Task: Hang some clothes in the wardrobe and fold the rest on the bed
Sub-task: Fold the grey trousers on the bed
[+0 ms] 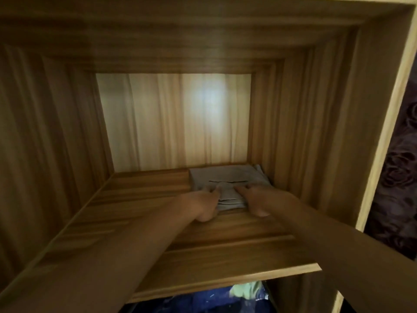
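You are reaching with both arms into an open compartment of the wooden wardrobe (338,109). The view is soft with blur.

The folded grey garment (225,175) lies on the wooden shelf (146,199), at its far right. Its far edge sits close to the pale back panel (173,120) and its right edge is just beside the right wall. It looks like a flat stack of several layers, whose edges show at the near side between your hands.

Your left hand (202,205) is at the garment's near left corner. Its fingers curl over the top of the cloth and the thumb is tucked low at the front edge, so that grip is grasping the garment.

Your right hand (255,201) is at the near right corner. Its fingers are stretched flat across the top of the cloth and the thumb points down onto the shelf, just in front of the stack. That grip is released, pressing on the garment and not clasping it.

The left part of the shelf is bare wood. A bright patch of light falls on the back panel above the garment.

Under the shelf's near edge you can see blue clothing (203,299) with a pale green piece (244,290) lying against it. Outside the wardrobe frame, on the right, there is a dark rose-patterned surface (397,177).
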The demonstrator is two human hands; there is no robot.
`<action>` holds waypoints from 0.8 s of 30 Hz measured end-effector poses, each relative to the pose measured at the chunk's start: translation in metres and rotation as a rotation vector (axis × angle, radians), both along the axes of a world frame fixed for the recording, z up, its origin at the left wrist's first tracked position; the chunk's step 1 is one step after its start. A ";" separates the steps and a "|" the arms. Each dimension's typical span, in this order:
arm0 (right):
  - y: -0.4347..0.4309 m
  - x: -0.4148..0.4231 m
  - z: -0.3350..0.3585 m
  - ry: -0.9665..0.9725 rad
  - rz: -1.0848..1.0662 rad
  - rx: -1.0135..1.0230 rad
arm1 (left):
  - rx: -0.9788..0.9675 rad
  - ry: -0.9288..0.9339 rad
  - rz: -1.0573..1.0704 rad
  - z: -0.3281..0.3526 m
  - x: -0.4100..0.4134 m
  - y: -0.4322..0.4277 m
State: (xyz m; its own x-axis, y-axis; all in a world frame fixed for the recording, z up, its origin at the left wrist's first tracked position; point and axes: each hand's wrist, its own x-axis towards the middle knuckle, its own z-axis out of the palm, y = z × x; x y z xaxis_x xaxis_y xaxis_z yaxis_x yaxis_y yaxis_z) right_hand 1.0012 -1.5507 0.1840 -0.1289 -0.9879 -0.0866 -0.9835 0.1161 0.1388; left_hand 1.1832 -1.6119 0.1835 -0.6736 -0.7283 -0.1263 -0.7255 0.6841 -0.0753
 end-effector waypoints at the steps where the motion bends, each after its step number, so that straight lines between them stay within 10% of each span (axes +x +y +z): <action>1: -0.007 -0.003 0.000 -0.008 -0.005 -0.008 | 0.001 0.008 0.006 -0.002 -0.003 -0.008; 24: -0.020 -0.007 0.010 -0.143 0.011 -0.081 | -0.027 0.173 0.071 0.002 0.013 -0.036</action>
